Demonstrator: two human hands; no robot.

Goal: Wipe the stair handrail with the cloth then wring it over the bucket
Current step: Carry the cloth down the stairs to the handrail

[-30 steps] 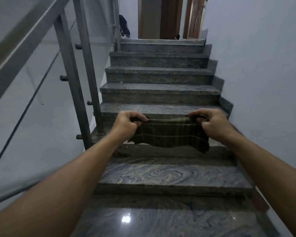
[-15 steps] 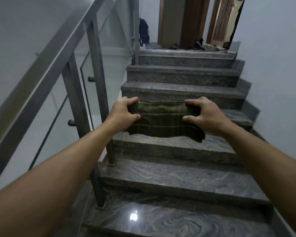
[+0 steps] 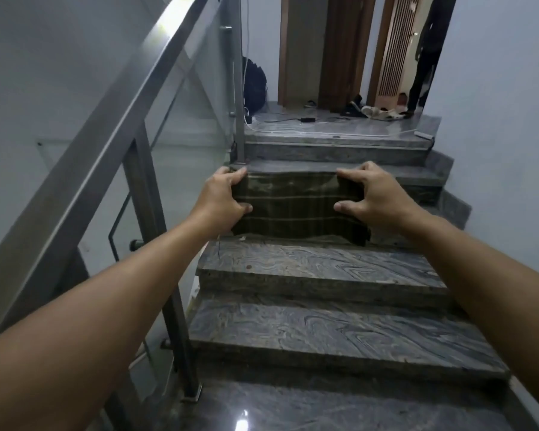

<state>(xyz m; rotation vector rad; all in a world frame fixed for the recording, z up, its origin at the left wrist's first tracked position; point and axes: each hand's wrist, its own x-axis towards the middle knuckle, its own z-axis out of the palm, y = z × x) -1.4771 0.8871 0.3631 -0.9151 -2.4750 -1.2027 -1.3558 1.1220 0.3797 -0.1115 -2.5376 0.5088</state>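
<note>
Head view, looking up a flight of stairs (image 3: pixel 318 272) of dark veined stone.

Both arms reach forward. The cloth (image 3: pixel 296 206), dark green with thin pale stripes, is stretched flat between the two hands in mid-air over the steps, touching neither the steps nor the rail.

Left hand (image 3: pixel 223 199): grip closed on the cloth's left edge, fingers over the top, thumb pressed on the front lower down.

Right hand (image 3: pixel 371 197): grip closed on the right edge in the same way, fingers curled over the top, thumb on the front face. The lower right corner of the cloth hangs loose below this hand.

The handrail (image 3: pixel 106 141), flat grey metal, runs diagonally up the left side on metal posts (image 3: pixel 159 259) with glass panels (image 3: pixel 193 119) between them. The cloth is well to the right of it, not in contact.

On the landing (image 3: pixel 339 127) at the top: white cables, a dark bag (image 3: pixel 254 85) by the end post, some shoes (image 3: pixel 377 112), wooden door frames. A person's legs (image 3: pixel 423 63) in dark trousers stand in the doorway at upper right.

No readable writing, label or brand anywhere; the cloth carries only the stripe pattern.
</note>
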